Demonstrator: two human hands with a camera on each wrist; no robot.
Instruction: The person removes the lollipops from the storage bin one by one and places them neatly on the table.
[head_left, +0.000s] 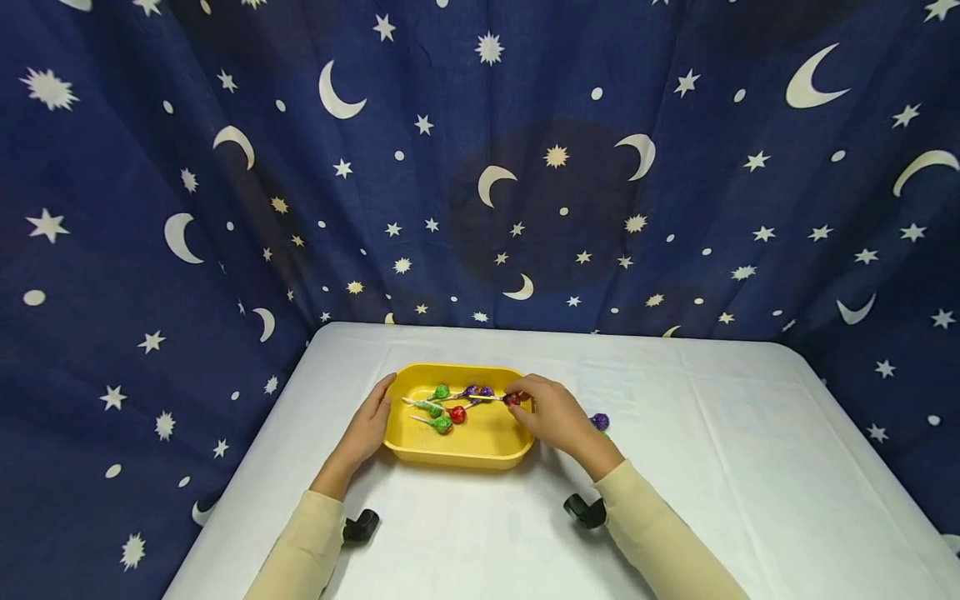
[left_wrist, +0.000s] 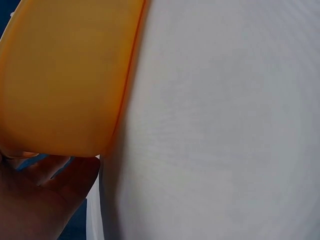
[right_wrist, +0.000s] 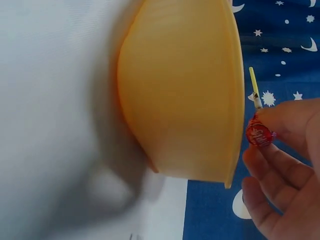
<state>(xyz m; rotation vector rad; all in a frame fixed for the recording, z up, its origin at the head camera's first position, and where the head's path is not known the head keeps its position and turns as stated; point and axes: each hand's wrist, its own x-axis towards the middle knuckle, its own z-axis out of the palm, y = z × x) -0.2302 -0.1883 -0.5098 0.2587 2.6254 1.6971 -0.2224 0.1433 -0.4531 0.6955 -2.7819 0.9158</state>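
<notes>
A yellow plastic tray stands on the white table with several lollipops in it. Green lollipops lie to the left, a red lollipop near the middle, and purple ones toward the back. My left hand rests against the tray's left end, its fingers along the wall. Over the tray's right end, my right hand pinches a red-wrapped lollipop between thumb and fingertips. Its pale yellow stick points left in the head view. The right wrist view shows this lollipop beside the tray's rim.
A purple lollipop lies on the table right of the tray, partly hidden by the right hand. White cloth covers the table. A dark blue curtain with moons and stars hangs behind and at the sides. Black wrist devices show under the sleeves.
</notes>
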